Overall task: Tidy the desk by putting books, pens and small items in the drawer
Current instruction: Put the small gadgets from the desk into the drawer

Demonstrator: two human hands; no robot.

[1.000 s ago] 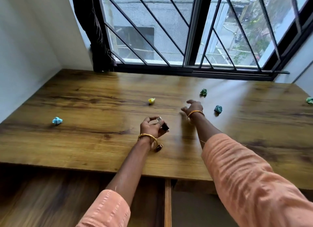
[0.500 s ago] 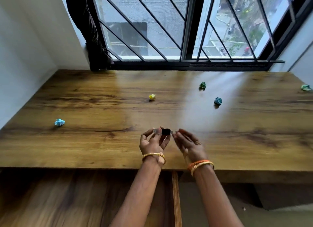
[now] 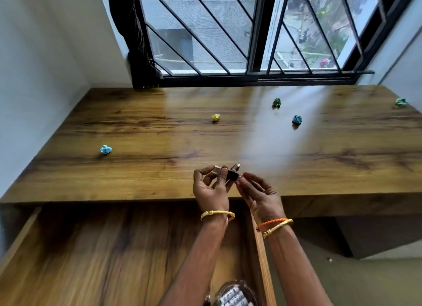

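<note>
- Above the open drawer [image 3: 109,255], both hands had drawn back from the worktop [image 3: 159,134] and met.
- Left hand [image 3: 211,187] pinched small clips [image 3: 230,172]; right hand [image 3: 258,191], earlier outstretched, now touched them with loosely curled fingers.
- Dropping them into the drawer looked next; crumpled paper balls [image 3: 105,149] remained beyond it.

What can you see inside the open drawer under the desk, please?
The drawer shows mostly bare wooden bottom; near its front right corner lies a clear container of small patterned items, partly covered by the left forearm and cut off by the frame.
</note>
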